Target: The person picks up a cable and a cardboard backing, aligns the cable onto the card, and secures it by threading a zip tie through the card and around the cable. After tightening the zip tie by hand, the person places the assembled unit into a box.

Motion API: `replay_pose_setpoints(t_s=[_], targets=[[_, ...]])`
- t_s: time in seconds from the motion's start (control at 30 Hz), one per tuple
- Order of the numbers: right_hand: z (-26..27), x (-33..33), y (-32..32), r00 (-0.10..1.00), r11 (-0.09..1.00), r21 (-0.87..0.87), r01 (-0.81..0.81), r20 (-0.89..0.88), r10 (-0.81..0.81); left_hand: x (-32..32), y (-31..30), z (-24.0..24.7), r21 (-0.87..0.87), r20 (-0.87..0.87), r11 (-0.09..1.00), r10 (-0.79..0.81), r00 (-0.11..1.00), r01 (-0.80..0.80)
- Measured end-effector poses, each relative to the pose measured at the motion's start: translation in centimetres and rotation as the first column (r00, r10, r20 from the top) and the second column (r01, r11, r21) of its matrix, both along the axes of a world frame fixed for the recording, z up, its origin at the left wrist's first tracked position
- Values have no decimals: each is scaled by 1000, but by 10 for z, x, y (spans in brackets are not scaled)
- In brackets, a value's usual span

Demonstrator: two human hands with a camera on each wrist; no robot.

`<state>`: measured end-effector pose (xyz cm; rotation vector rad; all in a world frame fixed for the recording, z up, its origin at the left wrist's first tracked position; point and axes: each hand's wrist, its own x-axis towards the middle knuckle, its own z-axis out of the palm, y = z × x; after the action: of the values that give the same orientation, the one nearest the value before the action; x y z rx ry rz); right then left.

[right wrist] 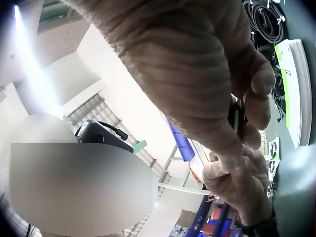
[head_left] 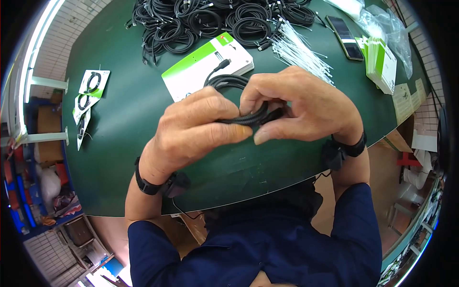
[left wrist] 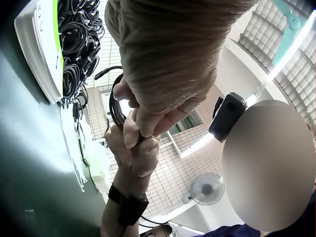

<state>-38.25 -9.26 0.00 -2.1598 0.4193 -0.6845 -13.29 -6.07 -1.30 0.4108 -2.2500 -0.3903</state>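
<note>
A coiled black cable is held between both hands above the green table, in front of the chest. The left hand grips the left side of the bundle, thumb along the near strands. On the other side the right hand curls its fingers and thumb around the cable, and its fingertips meet the left hand's. One plug sticks up from the coil's far side, over a stack of white and green cards. In the left wrist view the loop shows beside the fingers; the right wrist view mostly hides it behind the hand.
Many coiled black cables lie heaped at the back of the table. White cable ties, a phone, a stack of green-white cards and a plastic bag lie right. Cards with small black cables lie left.
</note>
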Motion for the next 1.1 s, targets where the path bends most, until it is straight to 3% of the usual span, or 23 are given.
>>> replay_pose_setpoints(t_s=[0.13, 0.27, 0.37, 0.53, 0.63, 0.83, 0.93, 0.97, 1.07, 1.1], targets=[[4, -3, 1, 999, 995, 99, -21, 44, 17, 3, 6, 0, -103, 7, 995, 15, 1000, -14], [7, -3, 2, 1000, 1000, 29, -5, -25, 6, 9, 8, 1, -144, 41, 990, 11, 999, -5], [-2, 2, -1, 1000, 972, -234, -15, 0, 15, 20, 11, 1, -168, 136, 986, 33, 990, -10], [-4, 12, 8, 998, 970, -239, -49, -42, 40, 34, 20, 1, -202, 204, 979, 58, 977, -16], [-8, 16, 8, 998, 988, -142, -56, -6, 55, 36, 18, -2, -168, 209, 986, 33, 977, 3], [-11, 16, 2, 997, 968, -240, 70, -2, -72, 35, 4, -14, -90, 95, 994, 67, 993, -59], [-12, 13, -6, 981, 926, -324, 193, 65, -181, 42, 0, -20, 43, -153, 937, 348, 925, -346], [-12, 11, -9, 975, 913, -341, 224, 73, -212, 42, -3, -20, 43, -150, 938, 347, 926, -344], [-14, 7, -14, 955, 882, -367, 294, 96, -279, 41, -18, -20, 259, 198, 740, 589, 784, -621], [-15, 7, -14, 954, 882, -362, 301, 102, -284, 40, -22, -24, 256, 202, 742, 586, 785, -620]])
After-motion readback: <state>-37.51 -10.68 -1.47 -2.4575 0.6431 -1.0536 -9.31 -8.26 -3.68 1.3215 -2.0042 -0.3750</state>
